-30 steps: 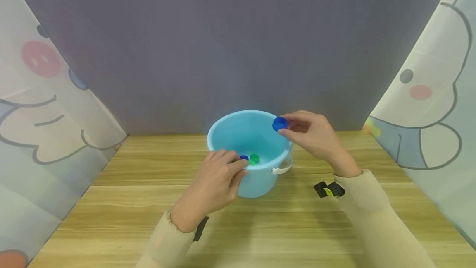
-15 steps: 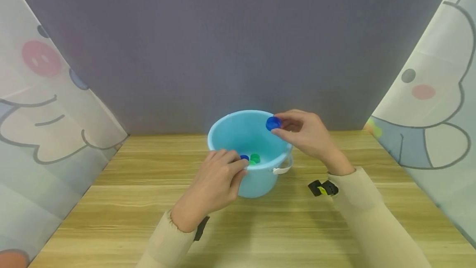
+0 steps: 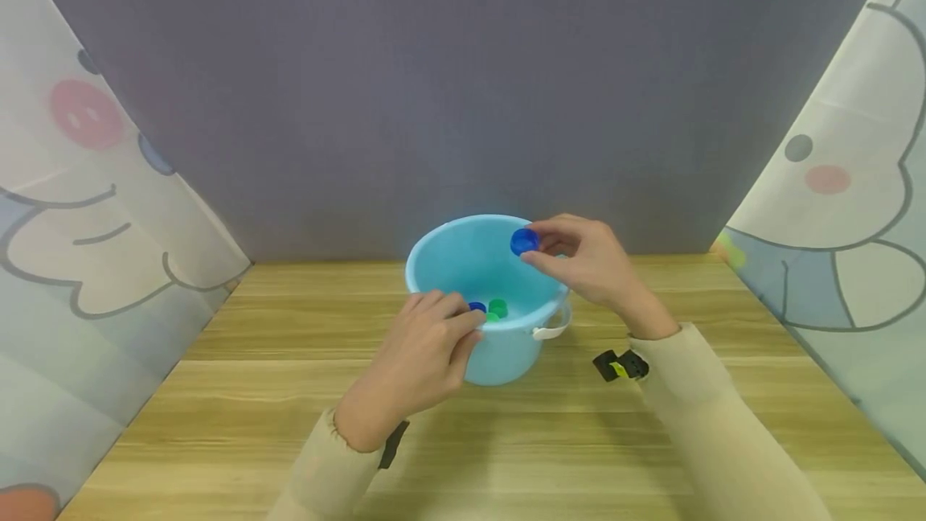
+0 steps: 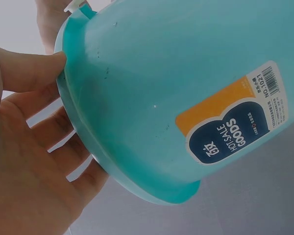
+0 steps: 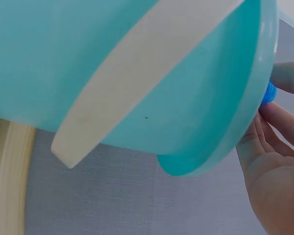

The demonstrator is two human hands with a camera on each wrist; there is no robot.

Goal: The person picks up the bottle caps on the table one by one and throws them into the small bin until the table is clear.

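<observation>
A light blue bucket (image 3: 501, 356) stands upright on the wooden table. My left hand (image 3: 423, 352) grips its near left rim; in the left wrist view the thumb (image 4: 36, 71) lies on the outside and the fingers go over the rim. My right hand (image 3: 589, 264) pinches a blue bottle cap (image 3: 524, 242) between thumb and fingertips, above the right part of the bucket's opening. On the bucket's floor lie another blue cap (image 3: 477, 307) and green caps (image 3: 497, 308), partly hidden by the left hand and the rim.
A white handle (image 3: 553, 330) hangs at the bucket's right side. The table (image 3: 289, 344) reaches back to a grey panel (image 3: 463, 87), with cartoon-printed sheets (image 3: 839, 207) on both sides. A label (image 4: 232, 117) is stuck on the bucket's outer wall.
My right hand has moved left with the blue bottle cap, from the bucket's right rim to over its opening. The left hand has stayed on the rim.
</observation>
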